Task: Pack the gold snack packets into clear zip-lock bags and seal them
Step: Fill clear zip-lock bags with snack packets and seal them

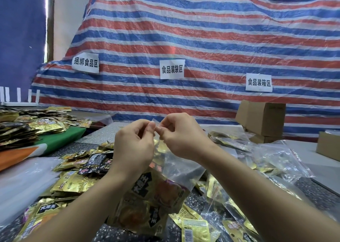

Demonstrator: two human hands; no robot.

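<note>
1. While the clear zip-lock bag [176,170] hangs above the middle of the desk [103,137], both hands meet at its top strip, so sealing looks to be the step in hand.
2. The left hand [133,146] pinches the strip between thumb and curled fingers; the right hand [181,137] pinches it just beside, thumbs almost touching.
3. Gold snack packets [147,201] already fill the bag's lower part, which hangs low toward the desk's near edge.
4. Loose packets [73,181] lie scattered toward the left edge, and filled bags [272,159] are piled toward the right edge.
5. Cardboard boxes [261,118] stand at the far right corner, before a striped tarp [184,30].
6. Next, I judge, the pinch must run along the whole zip line with steady pressure; whether any stretch is closed already cannot be told.
</note>
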